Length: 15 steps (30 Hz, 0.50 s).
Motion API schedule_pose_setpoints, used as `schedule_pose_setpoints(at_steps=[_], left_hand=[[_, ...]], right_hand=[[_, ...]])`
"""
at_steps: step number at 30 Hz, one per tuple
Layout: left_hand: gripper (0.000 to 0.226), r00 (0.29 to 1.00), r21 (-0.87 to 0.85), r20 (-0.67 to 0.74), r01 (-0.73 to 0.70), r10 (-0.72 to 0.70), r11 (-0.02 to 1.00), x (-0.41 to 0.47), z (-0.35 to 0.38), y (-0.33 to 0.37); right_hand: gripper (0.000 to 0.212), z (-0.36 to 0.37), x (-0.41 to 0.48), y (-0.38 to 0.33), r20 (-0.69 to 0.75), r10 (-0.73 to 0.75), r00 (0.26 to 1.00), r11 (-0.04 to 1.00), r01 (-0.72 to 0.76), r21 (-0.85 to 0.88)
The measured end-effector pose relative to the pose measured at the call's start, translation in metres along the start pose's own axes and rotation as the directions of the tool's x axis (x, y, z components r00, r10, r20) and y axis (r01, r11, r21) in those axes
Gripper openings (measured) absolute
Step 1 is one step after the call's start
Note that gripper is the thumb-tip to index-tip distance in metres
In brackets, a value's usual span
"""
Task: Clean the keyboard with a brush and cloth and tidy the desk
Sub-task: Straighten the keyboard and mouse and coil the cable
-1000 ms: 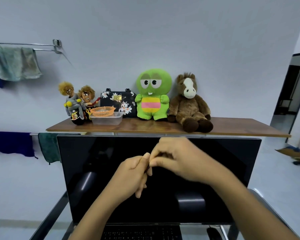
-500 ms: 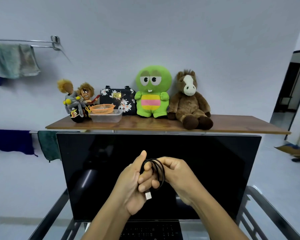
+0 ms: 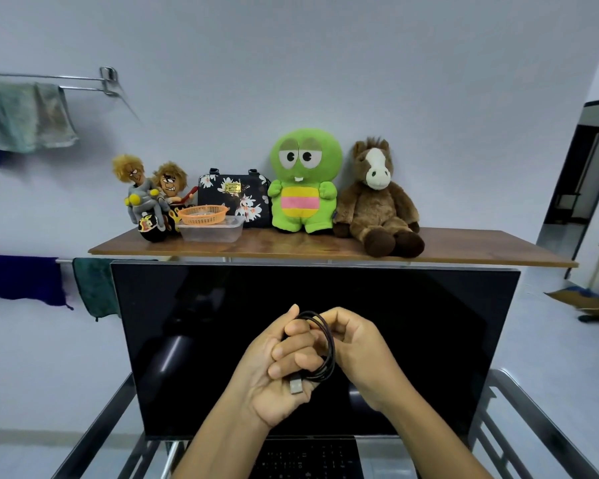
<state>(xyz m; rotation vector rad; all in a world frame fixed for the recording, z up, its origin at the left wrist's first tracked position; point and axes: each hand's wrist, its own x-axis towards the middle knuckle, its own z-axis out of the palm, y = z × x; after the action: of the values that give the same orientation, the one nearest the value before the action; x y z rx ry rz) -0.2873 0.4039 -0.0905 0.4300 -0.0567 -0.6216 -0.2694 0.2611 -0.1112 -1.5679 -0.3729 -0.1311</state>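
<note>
A coiled black USB cable (image 3: pixel 330 344) sits between my two hands, in front of the dark monitor (image 3: pixel 194 340). My left hand (image 3: pixel 274 382) grips the coil with curled fingers, and the silver plug (image 3: pixel 296 387) pokes out below them. My right hand (image 3: pixel 358 350) pinches the top right of the coil. Below my forearms, at the bottom edge, part of the black keyboard (image 3: pixel 305 461) shows. No brush or cleaning cloth is visible on the desk.
Above the monitor a wooden shelf (image 3: pixel 498 257) carries a green plush (image 3: pixel 305 181), a brown horse plush (image 3: pixel 377 198), a floral bag (image 3: pixel 236 191), dolls and an orange basket (image 3: pixel 203 215) on a clear tub. Towels (image 3: pixel 25 115) hang on wall rails at left. Metal desk rails (image 3: pixel 533 420) flank the monitor.
My hands have dropped lower in front of the screen. The cable coil and its plug, hidden a second ago, now show between them. Little has moved in the last half second.
</note>
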Motion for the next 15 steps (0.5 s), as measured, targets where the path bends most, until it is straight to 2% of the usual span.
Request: schedule_pose_setpoints(at_steps=[2,4,7,11,13,15], left_hand=[[0.044,0.991,0.151,-0.105,-0.063,0.079,0.986,0.003,0.0,0.0],[0.046,0.951,0.353,-0.217,-0.133,0.219,0.926,0.005,-0.002,0.0],[0.045,0.884,0.537,-0.273,-0.187,0.379,0.823,0.01,-0.008,-0.001],[0.044,0.836,0.689,-0.257,-0.192,0.484,0.699,0.014,-0.011,-0.008],[0.044,0.822,0.732,-0.238,-0.199,0.518,0.652,0.016,-0.013,-0.01],[0.043,0.822,0.746,-0.222,-0.203,0.524,0.635,0.019,-0.016,-0.009]], right_hand=[[0.01,0.0,-0.003,-0.001,0.042,0.059,0.997,0.998,-0.059,0.016],[0.025,-0.004,-0.006,-0.003,0.106,0.143,0.984,0.987,-0.15,0.057],[0.043,-0.011,-0.011,-0.007,0.194,0.221,0.956,0.97,-0.237,0.063],[0.02,-0.012,-0.011,-0.007,0.163,0.188,0.969,0.982,-0.185,-0.03],[0.019,-0.013,-0.009,-0.005,0.141,0.226,0.964,0.972,-0.232,0.024],[0.023,-0.016,-0.008,-0.004,0.156,0.281,0.947,0.94,-0.304,0.154]])
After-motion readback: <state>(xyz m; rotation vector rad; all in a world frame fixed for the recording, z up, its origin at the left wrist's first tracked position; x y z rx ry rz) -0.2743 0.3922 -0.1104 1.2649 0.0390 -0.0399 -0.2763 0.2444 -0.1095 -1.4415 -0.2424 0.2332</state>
